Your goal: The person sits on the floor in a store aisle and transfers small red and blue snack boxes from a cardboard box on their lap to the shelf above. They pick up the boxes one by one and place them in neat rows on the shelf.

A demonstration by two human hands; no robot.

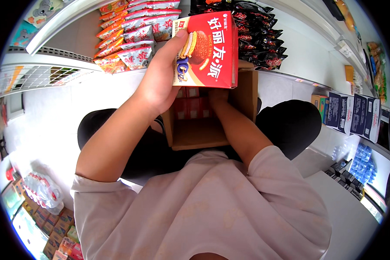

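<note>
My left hand [164, 70] grips a red and cream carton of filled pies [208, 48] by its left side, thumb across the front face. The carton is raised before the shelf, its printed front facing me; it bears writing and a picture of a layered pie. Below it, an open cardboard box [198, 135] stands between my knees, with several small red packs [195, 108] packed inside. My right hand [219, 95] reaches into that box beside the red packs. The raised carton and the shadow hide its fingers, so its grip does not show.
Orange and silver snack packets [136, 42] stand in rows on the white shelf, with black snack packets [261, 39] to their right. A wire rack [48, 76] juts out at left. Dark blue cartons [339, 112] stand at right. Bundled bottles [44, 188] sit on the floor behind left.
</note>
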